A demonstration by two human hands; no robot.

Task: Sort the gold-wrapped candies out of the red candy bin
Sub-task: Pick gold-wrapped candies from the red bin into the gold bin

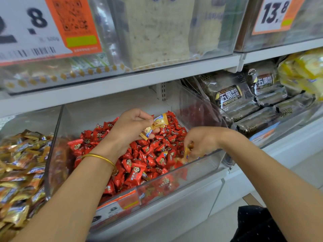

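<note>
1. Head view, middle of the frame: a clear bin (pixel 192 172) stands on the lower shelf and is filled with red candies (pixel 139 154).
2. The left hand (pixel 130 126) is above the back part of the red heap. Its thumb and curled fingers pinch two gold candies (pixel 160 120). One sticks out to the upper right, and the other hangs lower, under the fingers.
3. The right hand (pixel 201 142) is low in the right front corner of the bin. Its fingers are curled downward and grasp a gold candy (pixel 187 151) just behind the front wall. This part is blurred.
4. A gold bracelet (pixel 99 157) sits on the left wrist.
5. At the lower left of the frame, the neighbour bin (pixel 52 137) holds a gold pile (pixel 21 163) of wrapped sweets.
6. An orange and white label (pixel 118 205) is on the front wall of the clear bin.
7. At the right of the frame, dark packets (pixel 230 98) lie beside yellow packets (pixel 300 70).
8. Price signs hang at the upper left (pixel 35 27) and the upper right (pixel 276 14).
</note>
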